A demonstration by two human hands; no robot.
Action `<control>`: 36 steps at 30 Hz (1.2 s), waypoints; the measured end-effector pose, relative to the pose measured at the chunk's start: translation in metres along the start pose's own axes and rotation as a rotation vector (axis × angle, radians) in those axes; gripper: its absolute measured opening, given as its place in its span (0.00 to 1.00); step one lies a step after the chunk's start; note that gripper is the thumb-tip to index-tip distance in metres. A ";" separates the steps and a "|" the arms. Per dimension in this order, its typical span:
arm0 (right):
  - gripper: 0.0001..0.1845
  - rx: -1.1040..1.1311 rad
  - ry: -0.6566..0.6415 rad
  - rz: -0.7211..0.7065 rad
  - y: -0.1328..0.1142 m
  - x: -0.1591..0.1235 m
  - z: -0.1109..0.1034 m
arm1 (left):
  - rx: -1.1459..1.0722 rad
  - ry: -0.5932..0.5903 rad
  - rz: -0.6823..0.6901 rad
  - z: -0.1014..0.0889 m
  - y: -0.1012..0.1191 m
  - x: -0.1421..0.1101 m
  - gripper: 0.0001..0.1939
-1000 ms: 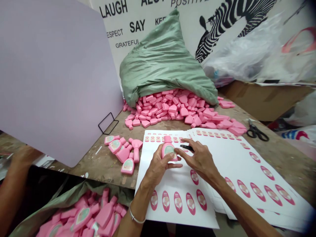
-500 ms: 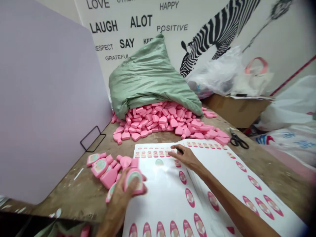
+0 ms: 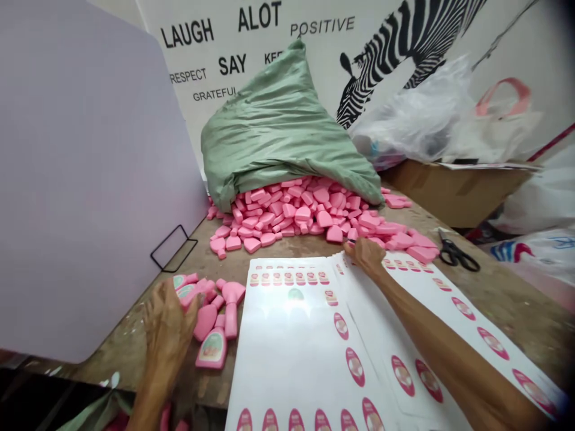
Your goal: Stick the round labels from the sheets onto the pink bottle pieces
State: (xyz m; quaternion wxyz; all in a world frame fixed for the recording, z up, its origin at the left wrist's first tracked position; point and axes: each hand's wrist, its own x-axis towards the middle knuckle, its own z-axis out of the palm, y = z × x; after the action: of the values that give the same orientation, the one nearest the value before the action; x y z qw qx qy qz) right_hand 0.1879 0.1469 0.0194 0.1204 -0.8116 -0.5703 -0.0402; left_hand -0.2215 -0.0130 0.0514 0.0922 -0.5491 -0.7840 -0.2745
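Observation:
My left hand [image 3: 168,335] lies over a small group of pink plastic bottles [image 3: 231,302] on the table, its fingers on the far bottles. One bottle with a label [image 3: 212,350] lies just beyond my hand. My right hand [image 3: 366,254] reaches past the top of the white sticker sheets [image 3: 291,341] and its fingertips meet the edge of a heap of unlabelled pink bottles [image 3: 287,212]. The sheets carry rows of pink oval labels. The heap spills from the mouth of a green woven sack [image 3: 278,126]. What my fingers touch is partly hidden.
Black scissors [image 3: 456,254] lie on the worn wooden table [image 3: 516,305] at the right. A lilac board [image 3: 81,167] stands on a wire stand [image 3: 173,248] at the left. Behind are a cardboard box [image 3: 458,194] and plastic bags [image 3: 413,120].
My left hand has dropped lower and no labelled bottle shows in its grip. My right hand has moved forward from the sheets to the heap's edge.

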 end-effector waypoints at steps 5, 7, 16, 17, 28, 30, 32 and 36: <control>0.16 0.027 -0.040 -0.333 0.014 -0.048 -0.066 | -0.306 -0.006 0.269 -0.018 0.062 -0.030 0.23; 0.11 0.125 -0.182 -0.683 0.012 -0.088 -0.094 | -0.469 -0.211 0.433 -0.022 0.093 -0.048 0.26; 0.16 0.724 -0.765 -0.894 -0.004 -0.181 -0.110 | -1.064 -1.159 0.258 -0.018 0.124 -0.098 0.15; 0.15 0.774 -0.787 -0.852 -0.006 -0.178 -0.104 | -1.084 -1.123 0.209 -0.016 0.122 -0.101 0.15; 0.14 0.535 -0.081 -0.636 -0.041 -0.128 -0.019 | -1.393 -0.790 -0.332 0.031 0.127 -0.078 0.19; 0.10 0.482 -0.041 -0.641 -0.045 -0.128 -0.004 | -1.426 -0.735 -0.414 0.044 0.134 -0.074 0.22; 0.09 0.434 -0.010 -0.663 -0.047 -0.130 0.005 | -1.422 -0.695 -0.473 0.051 0.139 -0.075 0.24; 0.11 0.373 0.035 -0.679 -0.047 -0.132 0.013 | -1.376 -0.668 -0.486 0.054 0.141 -0.078 0.26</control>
State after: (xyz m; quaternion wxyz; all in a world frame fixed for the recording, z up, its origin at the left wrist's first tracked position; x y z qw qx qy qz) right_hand 0.0968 0.0441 -0.0132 0.2553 -0.5398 -0.8021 0.0129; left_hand -0.0550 -0.0124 0.0180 -0.5687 -0.3499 -0.5227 -0.5300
